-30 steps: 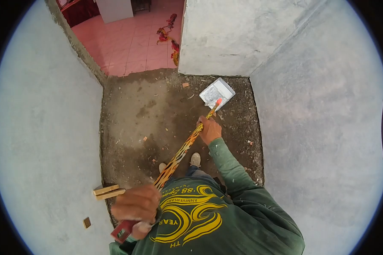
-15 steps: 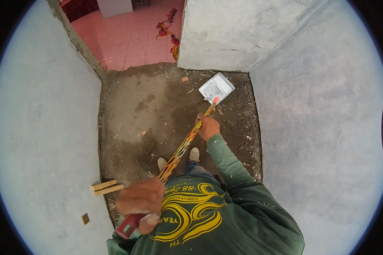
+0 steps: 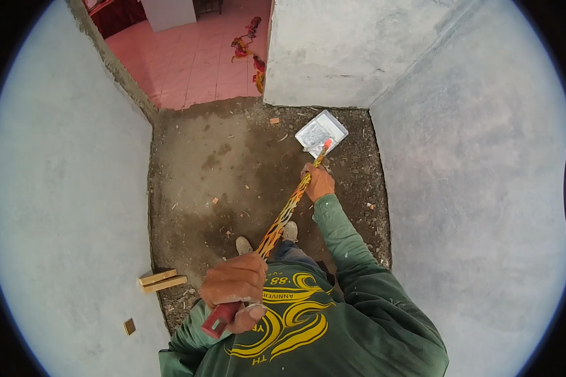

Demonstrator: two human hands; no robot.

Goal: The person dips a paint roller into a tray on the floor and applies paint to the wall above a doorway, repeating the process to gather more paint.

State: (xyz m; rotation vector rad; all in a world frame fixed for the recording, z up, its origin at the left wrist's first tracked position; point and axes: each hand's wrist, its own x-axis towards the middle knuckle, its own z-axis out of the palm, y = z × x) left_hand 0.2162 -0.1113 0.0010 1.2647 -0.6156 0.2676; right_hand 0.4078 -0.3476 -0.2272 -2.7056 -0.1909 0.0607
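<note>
A roller extension pole (image 3: 284, 218) with a yellow, orange and black pattern runs slantwise from my chest toward a white paint tray (image 3: 333, 121) on the floor. Wrapped round its near end, just above the red grip (image 3: 220, 319), is my left hand (image 3: 234, 286). Further down the pole, my right hand (image 3: 321, 182) is closed around the shaft. The pole's pinkish-red far tip (image 3: 327, 144) reaches over the tray's near edge. Whitish wet paint (image 3: 313, 133) coats part of the tray. The roller head at the tip is hard to make out.
Grey plastered walls stand at left (image 3: 69, 176) and right (image 3: 471, 182). Two wood pieces (image 3: 163, 281) lie by the left wall. Rubble and brick bits (image 3: 274, 120) dot the dirt floor (image 3: 195, 169). Beyond a doorway is pink tiled floor (image 3: 188, 69) with a crumpled red-yellow cloth (image 3: 250, 50).
My left hand and the pole's near end have moved right and slightly up in view. The right hand and the pole tip have shifted a little right over the tray.
</note>
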